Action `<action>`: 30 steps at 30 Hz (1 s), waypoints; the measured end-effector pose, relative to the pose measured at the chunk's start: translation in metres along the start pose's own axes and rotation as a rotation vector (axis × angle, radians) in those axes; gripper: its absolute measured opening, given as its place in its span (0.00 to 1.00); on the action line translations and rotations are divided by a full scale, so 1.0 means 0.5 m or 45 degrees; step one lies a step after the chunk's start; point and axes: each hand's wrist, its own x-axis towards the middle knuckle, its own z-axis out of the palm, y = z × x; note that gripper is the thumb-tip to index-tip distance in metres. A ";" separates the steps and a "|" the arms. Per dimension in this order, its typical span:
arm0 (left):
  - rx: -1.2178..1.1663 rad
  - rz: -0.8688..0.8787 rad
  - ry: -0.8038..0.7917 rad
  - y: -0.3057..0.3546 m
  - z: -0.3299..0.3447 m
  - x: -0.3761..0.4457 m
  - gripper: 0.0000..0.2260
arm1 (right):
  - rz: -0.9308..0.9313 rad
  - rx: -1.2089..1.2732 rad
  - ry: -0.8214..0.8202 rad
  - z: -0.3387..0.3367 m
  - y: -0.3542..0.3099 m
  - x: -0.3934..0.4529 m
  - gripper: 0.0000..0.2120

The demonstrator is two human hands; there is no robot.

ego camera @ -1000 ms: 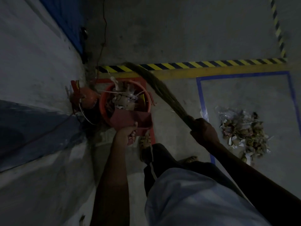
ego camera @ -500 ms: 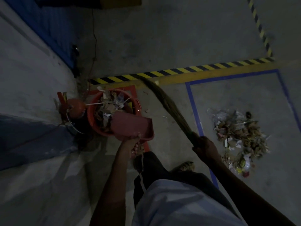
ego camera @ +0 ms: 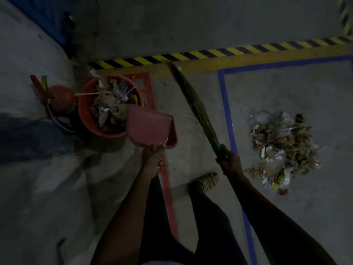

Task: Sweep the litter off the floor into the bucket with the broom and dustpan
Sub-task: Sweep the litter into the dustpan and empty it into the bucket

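One load is tipped: my left hand (ego camera: 153, 159), gripping the dustpan (ego camera: 150, 129), has drawn it back off the bucket (ego camera: 89, 111) at centre left. My right hand (ego camera: 229, 163) clasps the broom (ego camera: 196, 109); litter (ego camera: 280, 148) waits at right.

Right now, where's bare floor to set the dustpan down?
Bare concrete lies between the red floor line and the blue tape, under the broom. Crowded: the full bucket and litter pile.

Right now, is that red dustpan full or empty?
Empty, as far as shows: the dustpan in the left hand shows bare pan, beside the heaped bucket.
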 end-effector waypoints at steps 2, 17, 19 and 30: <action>0.000 0.063 0.087 -0.040 0.030 0.027 0.19 | -0.051 -0.036 0.012 0.022 0.026 0.050 0.31; -0.302 0.246 0.313 0.025 0.074 0.312 0.19 | -0.315 -0.251 -0.003 0.249 0.105 0.481 0.27; -0.324 0.248 0.326 0.063 0.054 0.343 0.17 | -0.341 -0.269 -0.020 0.277 0.068 0.521 0.30; -0.271 0.208 0.289 0.198 -0.065 0.480 0.22 | -0.362 -0.440 -0.230 0.476 -0.226 0.754 0.34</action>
